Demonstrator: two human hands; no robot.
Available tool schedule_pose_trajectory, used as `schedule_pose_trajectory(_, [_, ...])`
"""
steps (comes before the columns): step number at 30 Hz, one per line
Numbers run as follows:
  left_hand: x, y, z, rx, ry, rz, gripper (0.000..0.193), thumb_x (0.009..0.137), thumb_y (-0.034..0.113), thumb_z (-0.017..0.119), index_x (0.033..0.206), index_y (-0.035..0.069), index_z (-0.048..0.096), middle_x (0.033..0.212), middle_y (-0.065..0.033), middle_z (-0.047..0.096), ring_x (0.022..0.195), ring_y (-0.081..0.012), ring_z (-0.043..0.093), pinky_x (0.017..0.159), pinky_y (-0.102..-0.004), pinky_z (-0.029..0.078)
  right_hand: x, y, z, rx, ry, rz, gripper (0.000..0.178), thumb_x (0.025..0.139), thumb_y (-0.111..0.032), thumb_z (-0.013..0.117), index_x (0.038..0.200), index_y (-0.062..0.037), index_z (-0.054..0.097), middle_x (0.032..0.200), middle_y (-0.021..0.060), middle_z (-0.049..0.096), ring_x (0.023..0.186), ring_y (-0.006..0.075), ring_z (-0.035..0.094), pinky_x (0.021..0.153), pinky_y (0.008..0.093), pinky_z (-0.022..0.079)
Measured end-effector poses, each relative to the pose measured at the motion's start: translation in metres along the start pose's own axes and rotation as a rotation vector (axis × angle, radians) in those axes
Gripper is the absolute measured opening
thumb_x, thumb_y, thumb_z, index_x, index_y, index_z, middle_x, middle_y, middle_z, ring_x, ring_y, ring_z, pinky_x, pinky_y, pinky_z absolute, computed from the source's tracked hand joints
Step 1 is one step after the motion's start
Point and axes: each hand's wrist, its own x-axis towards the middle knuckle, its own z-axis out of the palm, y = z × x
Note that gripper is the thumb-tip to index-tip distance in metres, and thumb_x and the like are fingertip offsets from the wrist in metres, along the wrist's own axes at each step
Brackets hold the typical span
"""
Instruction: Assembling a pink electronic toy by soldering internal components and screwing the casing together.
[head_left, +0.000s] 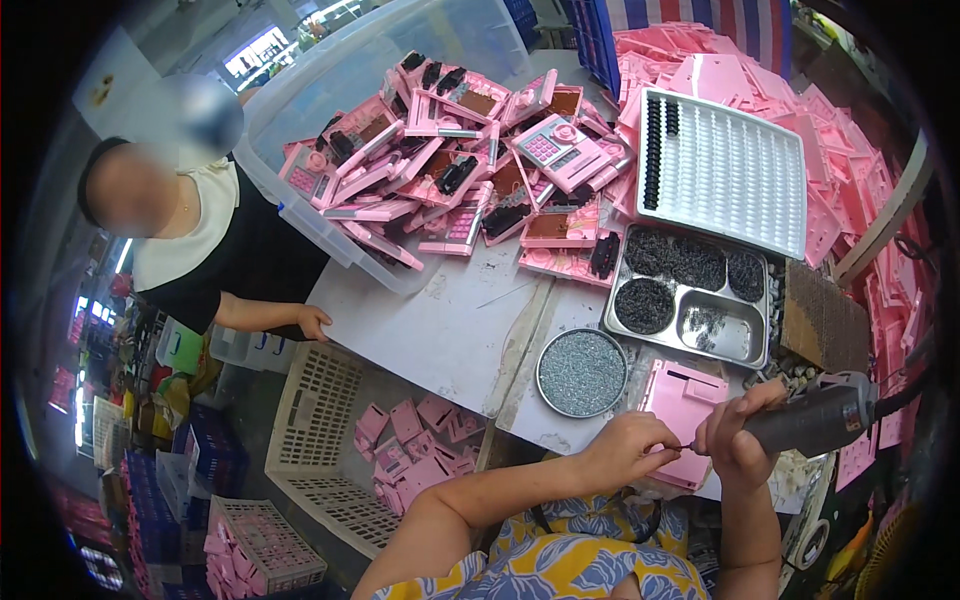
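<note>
My right hand (pixel 742 440) grips a dark electric screwdriver (pixel 815 415) held almost level, its thin bit pointing left. The fingertips of my left hand (pixel 632 450) are pinched together at the bit's tip; whatever lies between them is too small to make out. Beneath both hands a flat pink plastic panel (pixel 688 392) with a slot rests on the worktable (pixel 430 320). Just beyond my left hand stands a round dish (pixel 582 372) full of small silvery parts. A steel compartment tray (pixel 735 342) with small black parts sits behind the panel.
A clear plastic bin (pixel 300 130) lies spilling pink keypad boxes (pixel 560 150). A white ribbed tray (pixel 740 175) with black pieces leans on heaped pink panels (pixel 850 170). Below the table's left edge stands a beige crate (pixel 310 420) of pink parts. Another person (pixel 240 230) stands at left.
</note>
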Motion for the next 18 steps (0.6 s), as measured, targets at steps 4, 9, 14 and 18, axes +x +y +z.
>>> schedule_pose_trajectory(4, [0.001,0.0,-0.006,0.031,0.005,0.028,0.011,0.085,0.014,0.075,0.093,0.006,0.073,0.086,-0.0087,0.071,0.078,-0.0275,0.066,0.074,-0.0383,0.049,0.004,0.001,0.005,-0.026,-0.02,0.003,0.041,0.089,-0.02,0.074,0.11,-0.0077,0.04,0.061,0.0011,0.046,0.048,0.0132,0.046,0.048,0.0315,0.048])
schedule_pose_trajectory(9, [0.002,-0.006,-0.007,0.131,0.023,0.077,0.011,0.083,0.014,0.077,0.089,0.007,0.071,0.086,-0.0074,0.07,0.077,-0.0265,0.065,0.075,-0.0383,0.048,0.004,0.007,0.002,-0.019,0.004,0.047,0.042,0.089,-0.02,0.074,0.109,-0.0073,0.04,0.062,0.0019,0.047,0.049,0.0141,0.049,0.049,0.0324,0.049])
schedule_pose_trajectory(14, [0.011,0.002,-0.005,0.452,0.068,0.18,0.015,0.081,0.018,0.079,0.087,0.008,0.069,0.084,-0.0068,0.067,0.081,-0.0272,0.064,0.08,-0.0409,0.046,0.007,0.01,-0.002,-0.005,0.045,0.064,0.041,0.089,-0.019,0.074,0.11,-0.007,0.041,0.062,0.0013,0.046,0.049,0.0135,0.048,0.049,0.0334,0.049])
schedule_pose_trajectory(18, [0.019,0.009,-0.023,0.473,0.114,0.183,0.019,0.079,0.023,0.079,0.088,0.01,0.071,0.082,-0.0066,0.066,0.089,-0.0285,0.063,0.085,-0.0438,0.045,0.006,0.007,-0.016,-0.042,0.054,0.062,0.039,0.089,-0.017,0.073,0.112,-0.0067,0.042,0.062,0.0011,0.045,0.048,0.0124,0.045,0.049,0.0322,0.048])
